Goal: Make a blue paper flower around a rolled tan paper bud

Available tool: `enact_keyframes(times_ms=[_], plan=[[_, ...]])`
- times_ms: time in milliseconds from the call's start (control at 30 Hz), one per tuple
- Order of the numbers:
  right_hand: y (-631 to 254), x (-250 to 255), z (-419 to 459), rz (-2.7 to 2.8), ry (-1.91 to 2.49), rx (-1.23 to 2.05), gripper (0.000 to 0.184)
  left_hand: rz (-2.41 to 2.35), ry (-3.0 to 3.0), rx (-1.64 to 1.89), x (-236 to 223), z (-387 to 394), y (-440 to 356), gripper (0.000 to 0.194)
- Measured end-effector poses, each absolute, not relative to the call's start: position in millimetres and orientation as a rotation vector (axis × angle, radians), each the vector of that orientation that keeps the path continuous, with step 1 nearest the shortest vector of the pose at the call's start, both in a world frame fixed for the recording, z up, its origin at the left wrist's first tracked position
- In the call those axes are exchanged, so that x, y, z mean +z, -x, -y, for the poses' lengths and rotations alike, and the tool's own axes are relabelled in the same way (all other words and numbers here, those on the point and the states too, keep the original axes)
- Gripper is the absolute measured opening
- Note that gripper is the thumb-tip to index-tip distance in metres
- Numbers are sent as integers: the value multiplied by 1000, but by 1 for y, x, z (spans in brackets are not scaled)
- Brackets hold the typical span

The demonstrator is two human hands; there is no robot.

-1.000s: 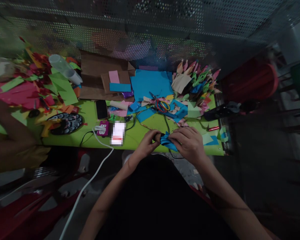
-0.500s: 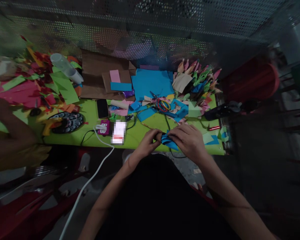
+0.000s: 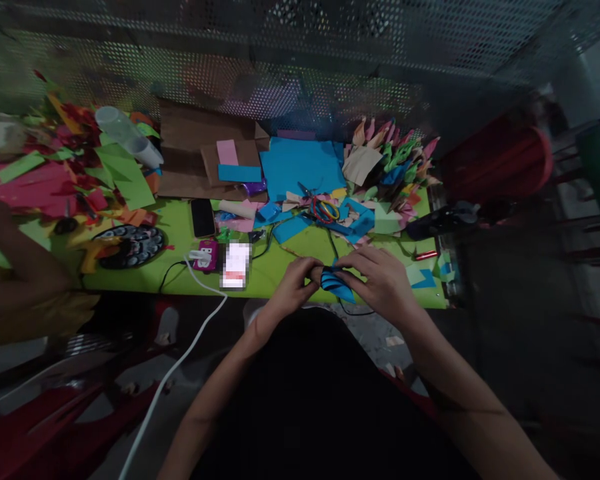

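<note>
A layered piece of blue paper (image 3: pixel 338 285), with dark bands between its folds, is held between my two hands near the table's front edge. My left hand (image 3: pixel 300 283) is closed on its left end, thumb and fingers pinching. From the right, my right hand (image 3: pixel 383 280) pinches the paper's upper right side with thumb and fingertips. Behind my hands lie scissors with red and yellow handles (image 3: pixel 326 211) among blue and pale paper scraps. A large blue paper sheet (image 3: pixel 303 163) lies farther back.
On the green table (image 3: pixel 275 267) are a black phone (image 3: pixel 203 218), a lit phone (image 3: pixel 237 265), a magenta power adapter (image 3: pixel 206 256) with a white cable, and a bunch of paper flowers (image 3: pixel 395 150). At the left is another person's arm (image 3: pixel 20 267). A red bin (image 3: pixel 500 167) stands right.
The view has shifted slightly. My right fingers have spread a little on the blue paper, and its layered folds show more plainly. Both hands keep their hold.
</note>
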State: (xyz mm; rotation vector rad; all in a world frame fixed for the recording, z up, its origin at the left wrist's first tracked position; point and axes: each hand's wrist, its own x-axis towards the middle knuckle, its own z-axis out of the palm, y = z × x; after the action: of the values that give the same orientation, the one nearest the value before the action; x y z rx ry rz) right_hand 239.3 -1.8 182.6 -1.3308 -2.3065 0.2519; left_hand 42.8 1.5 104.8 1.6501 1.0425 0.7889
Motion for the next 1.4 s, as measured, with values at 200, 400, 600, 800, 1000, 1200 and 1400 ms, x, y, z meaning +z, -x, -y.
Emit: enact_keyframes(times_ms=[200,400,600,800,1000,1200,1400], plan=[[-241,187,3,2225,1354,459,9,-1044,-1638,798,106,0,-43,18],[-242,185,5,2200,1373,443,10,-1065,-1662,787,109,1,-42,18],[-240,184,9,2274,1341,309,13,-1071,-1702,782,108,1,-43,22],[-238,188,10,2420,1322,148,18,-1089,-1778,727,108,-2,-44,28],[-234,195,7,2538,1321,15,23,-1113,-1885,697,110,-2,-43,29],[-233,197,5,2488,1341,62,24,-1147,-1965,682,110,-1,-43,30],[-233,196,6,2412,1339,118,19,-1159,-1994,668,113,-1,-43,27]])
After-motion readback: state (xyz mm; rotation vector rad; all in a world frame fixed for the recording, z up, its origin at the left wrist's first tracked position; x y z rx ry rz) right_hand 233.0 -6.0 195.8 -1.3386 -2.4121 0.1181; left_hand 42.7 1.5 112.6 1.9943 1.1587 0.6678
